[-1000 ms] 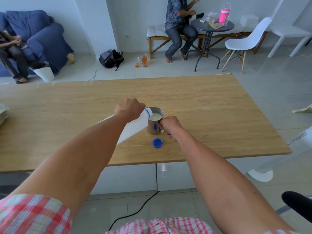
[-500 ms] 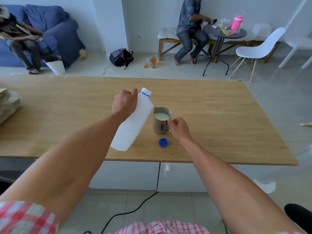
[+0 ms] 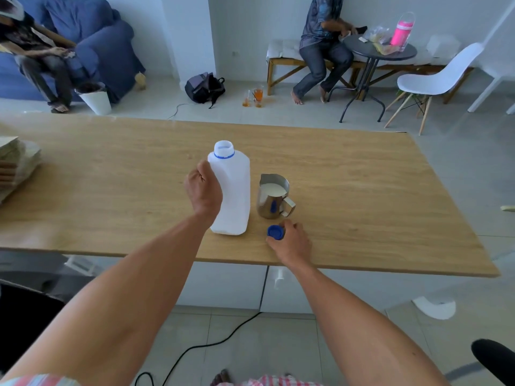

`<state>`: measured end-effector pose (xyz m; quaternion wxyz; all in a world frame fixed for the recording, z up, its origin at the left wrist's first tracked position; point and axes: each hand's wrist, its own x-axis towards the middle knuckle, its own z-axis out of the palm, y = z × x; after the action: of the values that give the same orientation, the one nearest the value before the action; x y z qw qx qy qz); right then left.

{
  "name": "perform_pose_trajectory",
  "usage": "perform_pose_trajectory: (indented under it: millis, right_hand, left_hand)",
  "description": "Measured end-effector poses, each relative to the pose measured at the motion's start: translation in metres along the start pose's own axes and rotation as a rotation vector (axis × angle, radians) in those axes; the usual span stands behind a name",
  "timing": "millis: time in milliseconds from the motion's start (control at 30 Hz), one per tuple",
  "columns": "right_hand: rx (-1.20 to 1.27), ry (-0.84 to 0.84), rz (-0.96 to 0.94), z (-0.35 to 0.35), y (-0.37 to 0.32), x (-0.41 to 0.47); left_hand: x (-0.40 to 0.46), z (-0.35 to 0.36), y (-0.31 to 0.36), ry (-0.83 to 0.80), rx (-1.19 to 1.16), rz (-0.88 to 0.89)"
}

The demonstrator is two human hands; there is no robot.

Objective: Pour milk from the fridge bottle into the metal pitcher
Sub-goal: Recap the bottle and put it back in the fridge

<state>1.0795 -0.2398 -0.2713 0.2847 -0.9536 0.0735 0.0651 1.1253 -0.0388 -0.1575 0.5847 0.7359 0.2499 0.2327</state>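
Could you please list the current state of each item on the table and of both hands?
Milk bottle: upright on the table, uncapped.
Metal pitcher: upright, holding milk.
Blue cap: off the bottle, in the right hand's fingers.
Left hand: gripping the bottle's side.
Right hand: closed on the cap.
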Motion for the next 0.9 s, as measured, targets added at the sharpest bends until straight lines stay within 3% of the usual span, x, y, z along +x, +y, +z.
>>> perform_pose_trajectory:
  millis: [133, 267, 433, 667, 900]
  right_hand:
    - [0.121, 0.011, -0.005, 0.000, 0.000, -0.007]
    - [0.519, 0.028, -0.049, -0.018, -0.014, -0.027]
    - [0.667, 0.202, -0.302, -0.071, -0.068, -0.021]
    - [0.249, 0.145, -0.703, -0.134, -0.152, 0.014]
    - [-0.112, 0.006, -0.724, -0.165, -0.184, 0.033]
  left_hand:
    - [-0.001, -0.001, -0.006, 0.016, -0.013, 0.005]
    - [-0.004, -0.002, -0.011, 0.036, -0.022, 0.008]
    - [-0.011, -0.001, -0.011, 0.025, -0.027, 0.020]
    - [-0.013, -0.004, -0.010, -0.012, -0.082, 0.001]
    - [-0.012, -0.006, -0.011, -0.045, -0.071, 0.012]
